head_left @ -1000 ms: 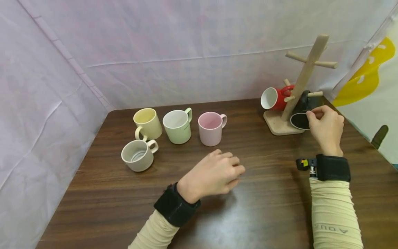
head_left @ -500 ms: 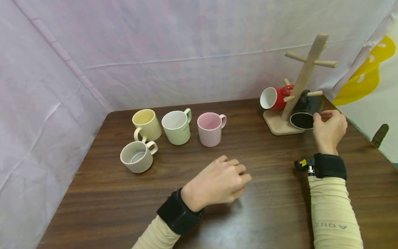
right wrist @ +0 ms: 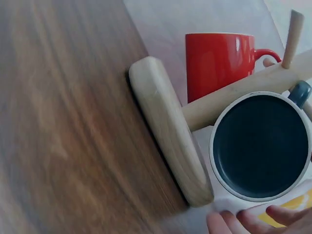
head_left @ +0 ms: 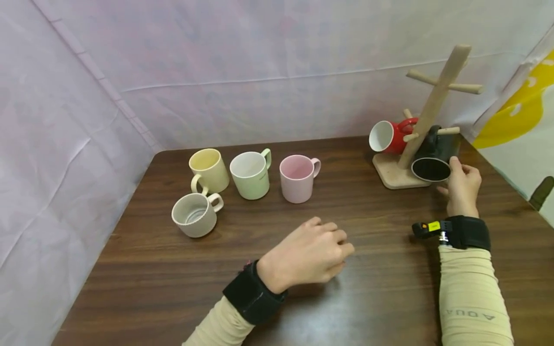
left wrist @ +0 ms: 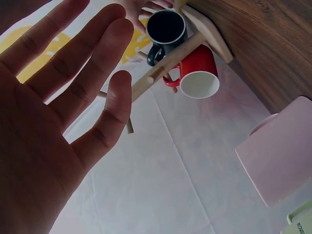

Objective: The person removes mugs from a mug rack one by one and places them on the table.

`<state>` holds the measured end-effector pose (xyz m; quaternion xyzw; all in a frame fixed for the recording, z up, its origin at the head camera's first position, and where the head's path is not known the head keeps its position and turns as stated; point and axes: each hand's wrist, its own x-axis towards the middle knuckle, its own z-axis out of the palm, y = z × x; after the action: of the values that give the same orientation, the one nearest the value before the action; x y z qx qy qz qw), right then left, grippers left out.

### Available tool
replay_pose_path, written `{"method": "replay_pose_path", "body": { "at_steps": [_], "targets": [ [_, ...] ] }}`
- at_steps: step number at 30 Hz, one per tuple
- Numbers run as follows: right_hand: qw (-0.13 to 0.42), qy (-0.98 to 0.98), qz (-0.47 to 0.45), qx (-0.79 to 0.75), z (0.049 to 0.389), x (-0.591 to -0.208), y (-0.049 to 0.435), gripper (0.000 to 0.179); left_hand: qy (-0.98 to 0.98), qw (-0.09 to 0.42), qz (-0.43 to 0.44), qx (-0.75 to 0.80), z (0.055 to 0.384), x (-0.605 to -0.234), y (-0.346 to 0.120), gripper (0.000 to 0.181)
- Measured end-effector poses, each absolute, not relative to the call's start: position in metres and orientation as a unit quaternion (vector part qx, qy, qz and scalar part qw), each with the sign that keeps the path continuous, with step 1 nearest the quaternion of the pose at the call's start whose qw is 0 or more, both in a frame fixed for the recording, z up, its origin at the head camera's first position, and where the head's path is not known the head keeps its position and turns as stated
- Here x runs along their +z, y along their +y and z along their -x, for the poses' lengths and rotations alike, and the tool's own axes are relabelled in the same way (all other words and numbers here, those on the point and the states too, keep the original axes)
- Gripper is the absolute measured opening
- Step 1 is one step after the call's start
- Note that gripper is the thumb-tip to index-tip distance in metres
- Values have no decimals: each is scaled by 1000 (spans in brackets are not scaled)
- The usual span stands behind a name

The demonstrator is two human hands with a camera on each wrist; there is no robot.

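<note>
A black mug (head_left: pixel 446 146) hangs by its handle on a lower peg of the wooden mug rack (head_left: pixel 434 103), its mouth tilted toward me. My right hand (head_left: pixel 464 187) is at the mug's right side, thumb and fingers spread apart. In the right wrist view, the fingers (right wrist: pixel 251 222) lie just below the mug's rim; whether they touch it I cannot tell. On the rack's left side hangs a red mug (head_left: pixel 395 138). My left hand (head_left: pixel 307 254) hovers over the table with relaxed, slightly bent fingers and holds nothing, its palm (left wrist: pixel 31 146) showing in the left wrist view.
Left of the rack, a pink mug (head_left: pixel 296 185), a light green mug (head_left: pixel 252 185) and a yellow mug (head_left: pixel 216 175) stand on the wooden table (head_left: pixel 151 278). A low grey cup (head_left: pixel 200 225) is in front of the yellow one. Cloth walls (head_left: pixel 242 110) enclose the back and left.
My right hand has gone from the black mug's front rim to its right side, and its pinch has spread apart. The left hand has shifted slightly right and toward me.
</note>
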<state>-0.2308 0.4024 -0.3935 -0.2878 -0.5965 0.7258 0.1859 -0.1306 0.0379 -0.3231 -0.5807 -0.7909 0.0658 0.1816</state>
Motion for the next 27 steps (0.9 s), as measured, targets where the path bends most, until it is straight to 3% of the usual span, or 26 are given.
{"method": "replay_pose_path", "body": {
  "at_steps": [5, 12, 20, 27],
  "targets": [
    [139, -536, 238, 798, 236, -405, 415, 56, -791, 173, 583, 68, 130, -323, 39, 8],
    [90, -452, 204, 864, 230, -392, 408, 39, -793, 172, 580, 71, 130, -324, 39, 8],
    [51, -458, 195, 866, 224, -382, 402, 63, -796, 156, 580, 74, 129, -324, 40, 7],
    [41, -418, 176, 890, 225, -382, 404, 42, -794, 160, 582, 76, 130, -325, 41, 7]
  ]
}}
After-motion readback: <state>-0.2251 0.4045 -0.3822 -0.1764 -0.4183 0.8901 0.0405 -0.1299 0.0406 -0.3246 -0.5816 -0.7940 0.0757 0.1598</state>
